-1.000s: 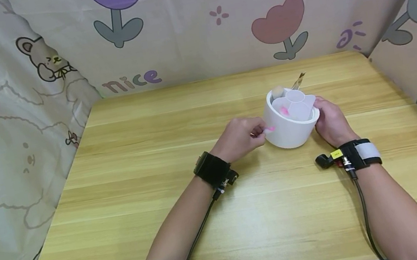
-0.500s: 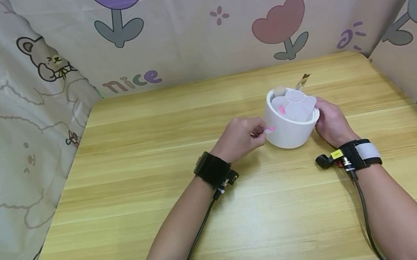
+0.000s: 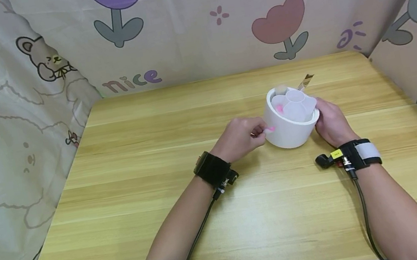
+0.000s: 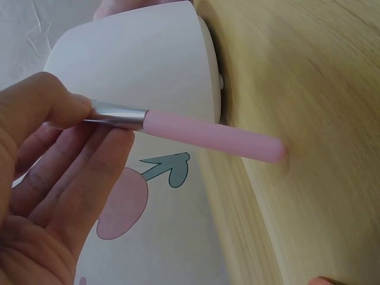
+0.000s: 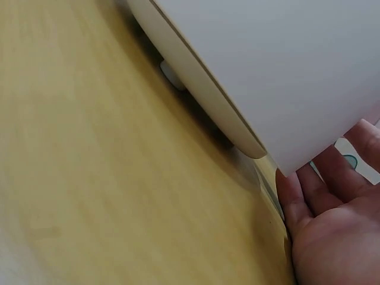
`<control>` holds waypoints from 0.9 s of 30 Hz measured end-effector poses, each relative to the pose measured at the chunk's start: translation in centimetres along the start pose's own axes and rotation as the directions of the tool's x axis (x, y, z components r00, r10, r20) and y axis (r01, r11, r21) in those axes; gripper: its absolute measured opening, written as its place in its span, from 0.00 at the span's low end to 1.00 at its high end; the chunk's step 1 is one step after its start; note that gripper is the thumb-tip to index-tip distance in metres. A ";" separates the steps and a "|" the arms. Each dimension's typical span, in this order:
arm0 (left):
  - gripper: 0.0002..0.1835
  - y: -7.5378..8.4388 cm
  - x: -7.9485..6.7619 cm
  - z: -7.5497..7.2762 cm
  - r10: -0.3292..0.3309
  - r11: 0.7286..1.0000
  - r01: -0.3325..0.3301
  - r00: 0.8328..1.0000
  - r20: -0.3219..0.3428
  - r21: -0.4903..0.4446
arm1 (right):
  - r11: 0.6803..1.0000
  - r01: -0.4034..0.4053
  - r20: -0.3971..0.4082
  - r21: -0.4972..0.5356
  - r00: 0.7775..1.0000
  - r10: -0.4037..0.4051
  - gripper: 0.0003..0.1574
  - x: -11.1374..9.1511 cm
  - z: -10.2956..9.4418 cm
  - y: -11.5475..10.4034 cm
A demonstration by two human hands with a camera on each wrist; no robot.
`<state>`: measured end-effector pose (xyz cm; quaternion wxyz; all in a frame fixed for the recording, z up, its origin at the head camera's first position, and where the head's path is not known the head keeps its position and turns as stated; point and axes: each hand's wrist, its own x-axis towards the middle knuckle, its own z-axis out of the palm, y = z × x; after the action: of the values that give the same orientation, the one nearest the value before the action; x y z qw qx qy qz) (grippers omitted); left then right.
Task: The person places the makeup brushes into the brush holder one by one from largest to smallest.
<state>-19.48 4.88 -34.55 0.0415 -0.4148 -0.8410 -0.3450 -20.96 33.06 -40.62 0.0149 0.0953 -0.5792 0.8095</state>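
Note:
In the left wrist view, my left hand point(image 4: 47, 154) pinches a makeup brush point(image 4: 214, 138) by its silver ferrule between thumb and fingers. The pink handle points over the table; the bristle end is hidden by the hand. In the head view this brush's pink tip lies close against the left side of a white round tub point(image 3: 290, 134). My right hand point(image 3: 331, 121) grips the tub's right side, with its fingers round the back. Inside the tub sits a pale translucent insert point(image 3: 302, 109) with a pink patch. A fluffy beige brush head point(image 3: 280, 90) shows at the back rim.
A thin piece with a brown and gold end point(image 3: 305, 82) sticks up past the tub's back rim. The wooden table point(image 3: 138, 183) is bordered by a printed cloth point(image 3: 184, 37) behind and at both sides. A black cable point(image 3: 364, 209) trails from my right wrist strap.
The brown and gold piece has shifted right at the tub's rim, the beige brush head slightly right too. The pink patch inside has moved left. Both hands stay put.

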 end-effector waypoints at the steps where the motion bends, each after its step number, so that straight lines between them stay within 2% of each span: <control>1: 0.05 0.0 0.0 0.0 0.001 1.000 -0.001 1.000 -0.001 0.000 | 1.000 0.003 -0.001 0.000 1.000 -0.003 0.16 0.0 0.0 0.0; 8: 0.06 0.0 0.0 0.0 0.001 1.000 -0.001 1.000 0.000 0.001 | 1.000 0.026 -0.009 0.006 1.000 -0.026 0.16 0.1 -0.2 0.2; 27: 0.05 0.1 0.0 0.1 -0.018 1.000 0.018 1.000 0.016 0.003 | 1.000 0.002 -0.007 0.011 1.000 -0.002 0.17 -0.1 -0.2 0.2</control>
<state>-19.38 4.95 -34.57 0.0321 -0.4101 -0.8454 -0.3408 -20.91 33.18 -40.88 0.0172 0.0930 -0.5745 0.8130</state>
